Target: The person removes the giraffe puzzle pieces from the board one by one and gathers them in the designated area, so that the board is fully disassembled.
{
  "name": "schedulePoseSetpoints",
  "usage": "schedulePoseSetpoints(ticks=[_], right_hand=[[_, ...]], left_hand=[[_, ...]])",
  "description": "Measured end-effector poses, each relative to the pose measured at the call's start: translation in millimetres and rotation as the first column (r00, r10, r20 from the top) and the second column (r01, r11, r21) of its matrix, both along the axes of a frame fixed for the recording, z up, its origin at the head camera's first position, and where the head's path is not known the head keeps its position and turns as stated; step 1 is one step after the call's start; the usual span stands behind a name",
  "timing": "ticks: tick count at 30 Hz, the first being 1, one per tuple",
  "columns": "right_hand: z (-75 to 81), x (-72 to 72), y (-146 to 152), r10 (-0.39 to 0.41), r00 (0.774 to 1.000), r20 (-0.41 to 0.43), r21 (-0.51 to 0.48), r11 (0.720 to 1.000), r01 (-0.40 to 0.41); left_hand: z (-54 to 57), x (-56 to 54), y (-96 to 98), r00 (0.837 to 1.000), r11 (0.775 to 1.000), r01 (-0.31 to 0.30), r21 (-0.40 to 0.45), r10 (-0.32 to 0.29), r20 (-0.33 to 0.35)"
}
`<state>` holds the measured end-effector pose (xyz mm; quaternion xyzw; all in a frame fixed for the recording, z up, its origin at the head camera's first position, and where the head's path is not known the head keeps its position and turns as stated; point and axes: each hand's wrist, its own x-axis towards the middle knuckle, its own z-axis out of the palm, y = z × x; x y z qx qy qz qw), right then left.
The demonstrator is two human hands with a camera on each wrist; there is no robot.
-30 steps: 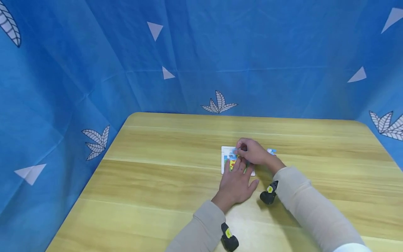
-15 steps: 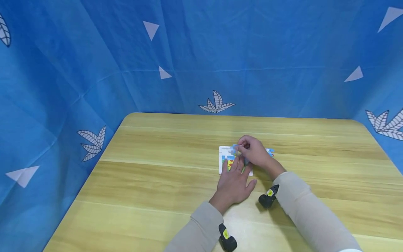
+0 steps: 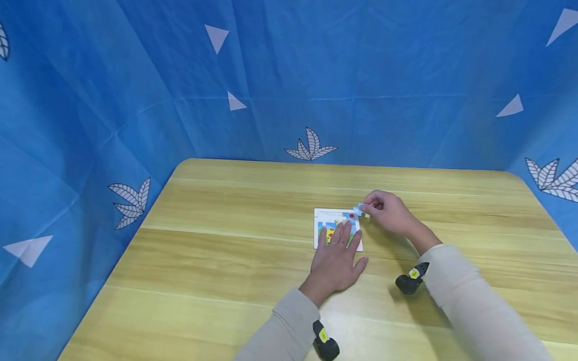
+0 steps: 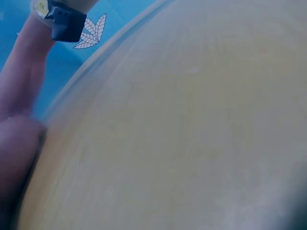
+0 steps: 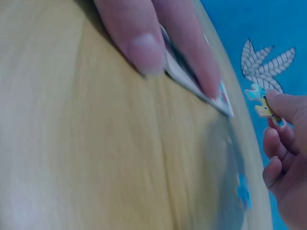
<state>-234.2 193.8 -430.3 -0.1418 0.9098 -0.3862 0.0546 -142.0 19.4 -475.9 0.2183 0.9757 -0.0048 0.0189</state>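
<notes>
A small square jigsaw puzzle in a white frame (image 3: pixel 321 213) lies on the table, its yellow, red and blue picture partly covered. My left hand (image 3: pixel 335 260) rests flat on it, fingers spread over the lower part. Just beyond the frame's upper right corner, my right hand (image 3: pixel 387 213) pinches a puzzle piece (image 3: pixel 359 209) between thumb and fingers. In the right wrist view this piece (image 5: pixel 263 103) is blue and yellow, held up off the table. The left wrist view catches only the left thumb (image 4: pixel 17 158), the right forearm and bare tabletop.
Another blue puzzle piece (image 5: pixel 243 191) lies loose on the table in the right wrist view; the right hand hides it in the head view. A blue patterned cloth (image 3: pixel 384 75) hangs behind the wooden table (image 3: pixel 217 260). Black cameras sit on both wrists.
My right hand has moved right, from over the puzzle's upper part to beyond its corner, carrying the piece. More of the puzzle shows. The left hand stays put on it.
</notes>
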Motion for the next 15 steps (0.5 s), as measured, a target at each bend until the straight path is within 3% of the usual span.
schedulePoseSetpoints(ticks=[7,15], right_hand=[[11.1,4.0,26.5,0.001,1.0,0.02,0.054,0.999,-0.002],[11.8,10.6,56.5,-0.019,0.999,0.039,0.064,0.998,0.016]], left_hand=[[0.4,0.0,-0.1,1.0,1.0,0.0,-0.004,0.0,-0.007],[0.4,1.0,-0.4,1.0,1.0,0.002,-0.002,-0.002,-0.006]])
